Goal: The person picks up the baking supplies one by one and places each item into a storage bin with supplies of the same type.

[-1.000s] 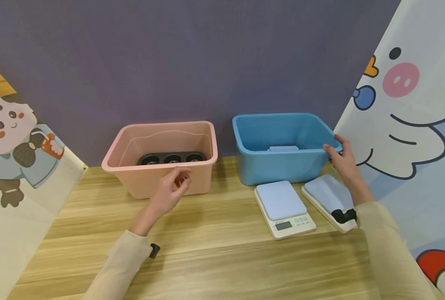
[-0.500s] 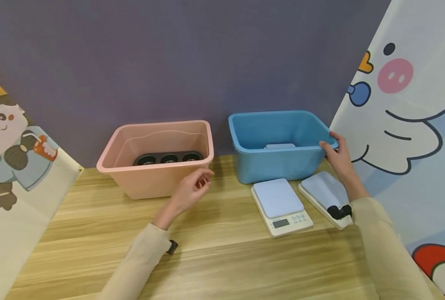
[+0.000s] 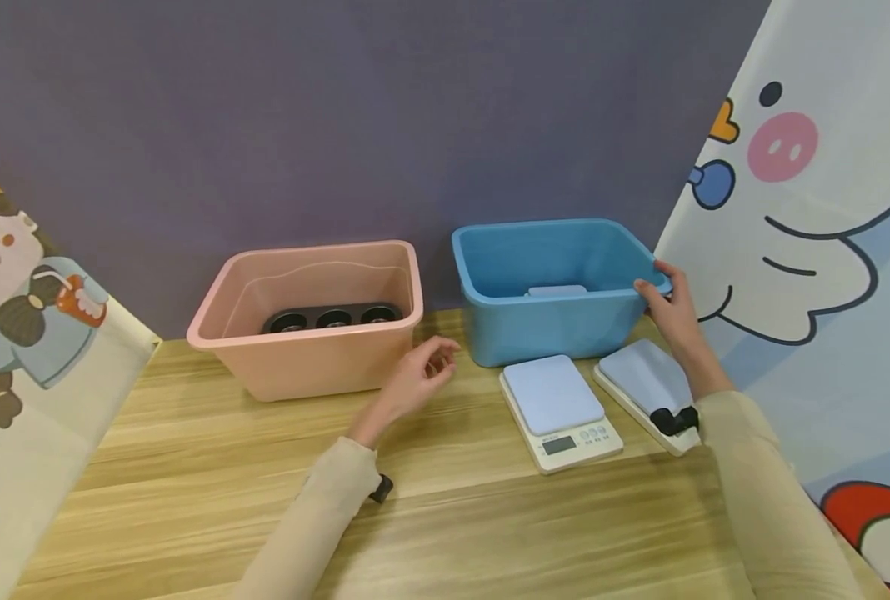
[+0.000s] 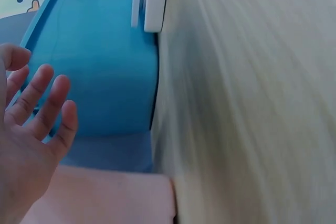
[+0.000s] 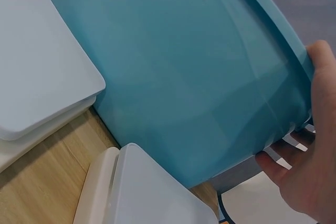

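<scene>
Fingers of the right hand (image 3: 677, 318) grip the blue bin (image 3: 550, 327) by its near right corner (probably to steady it), near the table's back edge; two scales (image 3: 553, 394) sit just in front. Left hand (image 3: 417, 377) hangs relaxed, holding nothing, by the pink bin (image 3: 317, 365).

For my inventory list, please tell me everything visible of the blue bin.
The blue bin looks like plastic, with tapering walls and a rounded rim. Open-topped, it stands upright on the wooden table, right of the pink bin. Part of a pale flat object shows inside. The right hand grips the rim at the near right corner; two scales lie in front.
</scene>
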Action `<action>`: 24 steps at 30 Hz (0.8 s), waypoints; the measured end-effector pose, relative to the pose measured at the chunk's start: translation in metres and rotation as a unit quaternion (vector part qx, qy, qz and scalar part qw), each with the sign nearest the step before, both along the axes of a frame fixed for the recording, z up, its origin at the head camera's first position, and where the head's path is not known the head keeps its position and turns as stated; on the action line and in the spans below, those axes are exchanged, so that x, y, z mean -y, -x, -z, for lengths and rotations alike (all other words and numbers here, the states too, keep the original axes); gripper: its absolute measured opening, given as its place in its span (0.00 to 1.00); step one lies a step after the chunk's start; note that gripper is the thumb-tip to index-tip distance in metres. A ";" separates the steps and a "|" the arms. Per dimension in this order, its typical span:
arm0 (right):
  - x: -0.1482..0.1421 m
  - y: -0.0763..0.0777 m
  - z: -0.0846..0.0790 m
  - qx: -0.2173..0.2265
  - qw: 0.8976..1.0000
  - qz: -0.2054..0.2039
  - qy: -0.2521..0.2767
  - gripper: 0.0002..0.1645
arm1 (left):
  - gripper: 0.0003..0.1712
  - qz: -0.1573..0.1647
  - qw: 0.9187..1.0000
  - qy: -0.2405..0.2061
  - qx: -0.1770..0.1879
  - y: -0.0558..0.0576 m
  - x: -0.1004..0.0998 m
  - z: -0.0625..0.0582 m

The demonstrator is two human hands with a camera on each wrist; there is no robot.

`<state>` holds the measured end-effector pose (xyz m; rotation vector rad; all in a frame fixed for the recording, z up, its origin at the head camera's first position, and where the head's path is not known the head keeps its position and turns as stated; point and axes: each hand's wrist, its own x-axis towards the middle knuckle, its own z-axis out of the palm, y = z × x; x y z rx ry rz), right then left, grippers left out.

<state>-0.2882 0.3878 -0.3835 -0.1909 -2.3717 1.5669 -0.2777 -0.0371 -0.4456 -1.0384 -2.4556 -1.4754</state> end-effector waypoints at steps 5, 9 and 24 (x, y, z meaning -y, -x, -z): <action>0.004 -0.006 -0.006 -0.008 1.000 0.000 0.003 0.43 | 0.15 0.010 0.999 -0.003 0.044 0.005 -0.018 0.006; -0.001 -0.001 0.000 -0.010 1.000 0.003 -0.004 0.43 | 0.17 0.015 0.997 0.029 0.072 0.005 -0.034 0.010; -0.008 0.012 0.015 -0.020 1.000 0.018 0.003 0.41 | 0.23 0.003 0.990 0.113 0.085 0.013 -0.084 0.019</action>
